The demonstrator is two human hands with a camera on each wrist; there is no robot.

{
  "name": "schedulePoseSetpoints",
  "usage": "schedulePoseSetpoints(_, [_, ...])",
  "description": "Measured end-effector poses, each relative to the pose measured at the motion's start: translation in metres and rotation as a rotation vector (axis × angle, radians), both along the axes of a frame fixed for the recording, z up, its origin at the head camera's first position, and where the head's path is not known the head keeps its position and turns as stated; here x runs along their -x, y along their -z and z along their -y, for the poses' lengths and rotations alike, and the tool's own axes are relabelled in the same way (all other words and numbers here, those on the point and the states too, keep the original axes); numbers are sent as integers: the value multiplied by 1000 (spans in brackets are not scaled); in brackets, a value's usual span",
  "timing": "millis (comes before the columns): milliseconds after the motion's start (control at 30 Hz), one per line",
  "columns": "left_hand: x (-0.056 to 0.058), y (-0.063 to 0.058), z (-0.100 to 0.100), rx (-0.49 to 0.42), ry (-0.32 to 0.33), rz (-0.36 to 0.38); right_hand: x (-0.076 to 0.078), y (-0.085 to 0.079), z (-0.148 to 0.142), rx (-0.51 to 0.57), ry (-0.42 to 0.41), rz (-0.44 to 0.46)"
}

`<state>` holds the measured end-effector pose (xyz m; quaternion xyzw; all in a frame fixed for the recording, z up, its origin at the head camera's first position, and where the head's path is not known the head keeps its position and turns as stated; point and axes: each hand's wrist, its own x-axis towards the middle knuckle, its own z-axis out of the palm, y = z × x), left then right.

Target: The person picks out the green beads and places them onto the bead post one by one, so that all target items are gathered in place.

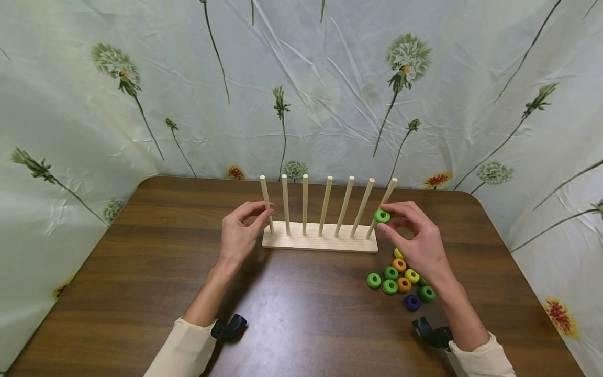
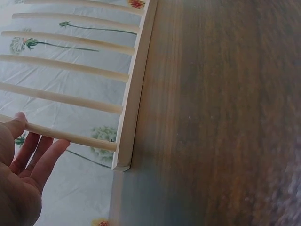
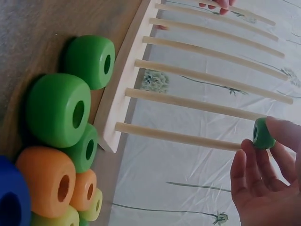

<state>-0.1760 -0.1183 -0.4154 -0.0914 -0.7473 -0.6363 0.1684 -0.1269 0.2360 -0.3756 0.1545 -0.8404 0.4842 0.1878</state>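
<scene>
A pale wooden stand (image 1: 320, 244) with a row of several upright pegs sits toward the back of the table. My left hand (image 1: 237, 235) pinches the leftmost peg (image 1: 265, 189) between thumb and fingers, partway up. My right hand (image 1: 419, 241) holds a green bead (image 1: 382, 216) between thumb and fingertips, beside the rightmost peg (image 1: 389, 189). In the head view the bead's hole faces the camera. The right wrist view has the held green bead (image 3: 265, 136) near that peg's upper part, with fingers hiding the peg's tip.
Loose beads lie on the brown table (image 1: 155, 283) below my right hand: several green ones (image 1: 390, 287), orange ones (image 1: 404, 285), yellow ones (image 1: 412, 276) and a dark blue bead (image 1: 412, 302). Behind the table hangs a flower-patterned cloth (image 1: 330, 104).
</scene>
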Motion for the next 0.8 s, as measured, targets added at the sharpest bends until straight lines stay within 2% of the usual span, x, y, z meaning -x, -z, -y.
schedulePoseSetpoints(167, [0, 1, 0, 6, 1, -1, 1, -4, 1, 24, 14, -1])
schedulePoseSetpoints(567, [1, 1, 0, -2, 1, 0, 6, -12, -2, 89, -12, -68])
schedulePoseSetpoints(800, [1, 0, 0, -4, 2, -6, 6, -17, -2, 79, 36, -74])
